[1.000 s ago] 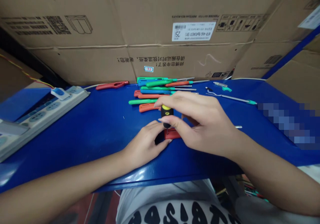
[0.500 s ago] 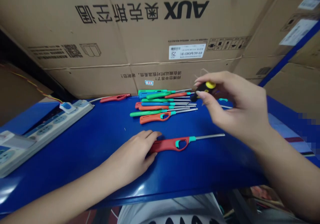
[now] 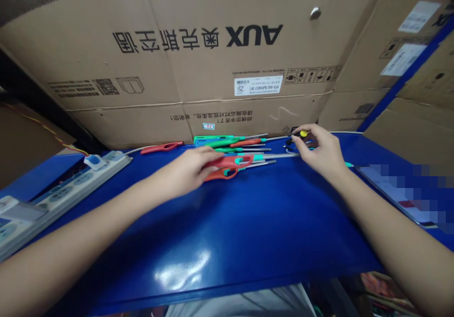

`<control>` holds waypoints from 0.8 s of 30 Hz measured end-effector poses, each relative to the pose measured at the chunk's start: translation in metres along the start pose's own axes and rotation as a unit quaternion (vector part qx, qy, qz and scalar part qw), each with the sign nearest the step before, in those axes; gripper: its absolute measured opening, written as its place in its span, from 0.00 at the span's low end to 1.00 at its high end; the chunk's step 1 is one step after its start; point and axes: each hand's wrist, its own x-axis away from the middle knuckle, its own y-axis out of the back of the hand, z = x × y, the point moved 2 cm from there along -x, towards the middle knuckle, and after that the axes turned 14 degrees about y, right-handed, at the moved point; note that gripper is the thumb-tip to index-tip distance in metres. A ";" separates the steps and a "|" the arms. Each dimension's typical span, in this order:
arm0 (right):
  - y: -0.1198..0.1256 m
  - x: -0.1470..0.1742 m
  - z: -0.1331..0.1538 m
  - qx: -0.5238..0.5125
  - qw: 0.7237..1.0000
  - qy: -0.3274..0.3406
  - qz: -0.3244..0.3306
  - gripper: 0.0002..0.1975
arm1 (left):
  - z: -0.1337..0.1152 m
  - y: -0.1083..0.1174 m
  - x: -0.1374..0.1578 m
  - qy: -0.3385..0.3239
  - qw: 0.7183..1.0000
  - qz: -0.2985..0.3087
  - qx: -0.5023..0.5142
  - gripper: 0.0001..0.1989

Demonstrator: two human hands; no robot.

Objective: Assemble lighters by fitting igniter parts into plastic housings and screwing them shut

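Note:
My left hand (image 3: pixel 187 171) is closed round the handle of a red long-nosed lighter (image 3: pixel 232 160), whose metal tube points right. It is over the pile, above an orange lighter (image 3: pixel 222 174). Behind lie several more long-nosed lighters, among them a green lighter (image 3: pixel 223 143). At the back right, my right hand (image 3: pixel 322 148) pinches a short black-and-yellow screwdriver (image 3: pixel 303 134) between thumb and fingers, its tip hard to make out. The red lighter's tube reaches close to the right thumb; I cannot tell if they touch.
A white power strip (image 3: pixel 74 187) runs along the left side of the blue table (image 3: pixel 241 232). Another red lighter (image 3: pixel 161 148) lies at the back left. A phone-like device (image 3: pixel 390 194) rests at the right. Cardboard (image 3: pixel 198 71) walls off the back.
My left hand has lifted the red lighter from the front of the table and carried it back to the pile. My right hand has lowered, with the screwdriver, to the back of the table.

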 end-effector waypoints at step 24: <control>-0.039 0.030 -0.018 0.021 0.973 -0.068 0.220 0.15 | 0.103 0.015 -0.086 0.143 0.982 -0.053 -0.108 0.22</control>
